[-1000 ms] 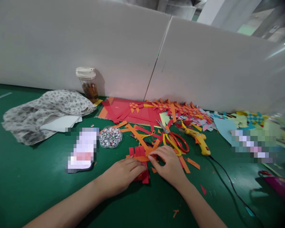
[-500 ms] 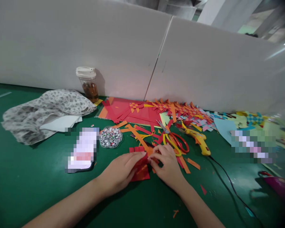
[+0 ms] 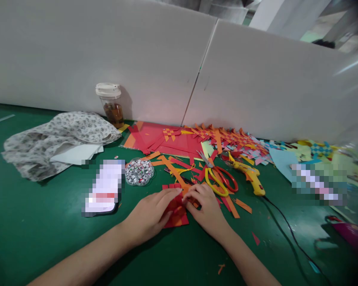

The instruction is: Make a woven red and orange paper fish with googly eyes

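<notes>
Two bare arms visible from here. Left forearm (image 3: 92,252): smooth, wider at near end, tapering to narrow, bare wrist. Left hand (image 3: 149,212): bare, back gently rounded, fingers slim. Right forearm (image 3: 247,254): also bare, slender, narrowing at wrist. Right hand (image 3: 205,203): bare, slim-fingered. Nail detail too small to judge. Upper arms out of sight.

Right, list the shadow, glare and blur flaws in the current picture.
Head view: soft shadow from the lidded tumbler on the white partition; head view: pale glare streaks at upper right, background beyond the partition blurred; head view: purple object at far right dim and smeared; head view: left hand, right hand and red-and-orange paper fairly clear.
</notes>
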Demonstrator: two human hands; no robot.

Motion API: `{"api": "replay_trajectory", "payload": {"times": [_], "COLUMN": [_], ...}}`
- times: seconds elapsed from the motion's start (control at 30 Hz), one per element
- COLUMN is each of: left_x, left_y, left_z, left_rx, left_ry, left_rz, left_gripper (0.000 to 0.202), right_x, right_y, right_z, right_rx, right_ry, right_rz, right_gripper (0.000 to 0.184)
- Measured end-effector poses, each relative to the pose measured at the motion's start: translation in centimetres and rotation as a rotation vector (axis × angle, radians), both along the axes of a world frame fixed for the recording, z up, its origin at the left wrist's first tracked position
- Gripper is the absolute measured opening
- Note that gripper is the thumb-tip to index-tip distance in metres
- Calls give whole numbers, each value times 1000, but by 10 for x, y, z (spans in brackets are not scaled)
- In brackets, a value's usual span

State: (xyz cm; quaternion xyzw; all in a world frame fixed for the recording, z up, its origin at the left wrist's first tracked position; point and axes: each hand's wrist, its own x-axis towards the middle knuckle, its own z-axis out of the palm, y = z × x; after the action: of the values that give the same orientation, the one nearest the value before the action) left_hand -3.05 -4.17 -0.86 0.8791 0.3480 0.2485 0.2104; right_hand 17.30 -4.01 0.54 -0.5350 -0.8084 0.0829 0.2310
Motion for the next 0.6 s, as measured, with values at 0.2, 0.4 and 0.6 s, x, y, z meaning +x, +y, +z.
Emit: {"api": "replay_trajectory", "payload": {"times": [0.2,0.4,0.6], "left_x": [1,2,2], "left_y": [1,0,0], "left_z": [-2,-3,-3], "left_rx": [44,66,70], "left_ry": [-2,4,12], "left_rz": [6,0,-9], "left_gripper": [51,48,47], "right_x": [3,8,6], "right_y": [1,1,1], "right_z": [4,5,1], "right_rx": [25,69,54], "right_ry": [26,-44,-68], "right_rz": [-25,-22,13], "right_gripper": [6,13,10]}}
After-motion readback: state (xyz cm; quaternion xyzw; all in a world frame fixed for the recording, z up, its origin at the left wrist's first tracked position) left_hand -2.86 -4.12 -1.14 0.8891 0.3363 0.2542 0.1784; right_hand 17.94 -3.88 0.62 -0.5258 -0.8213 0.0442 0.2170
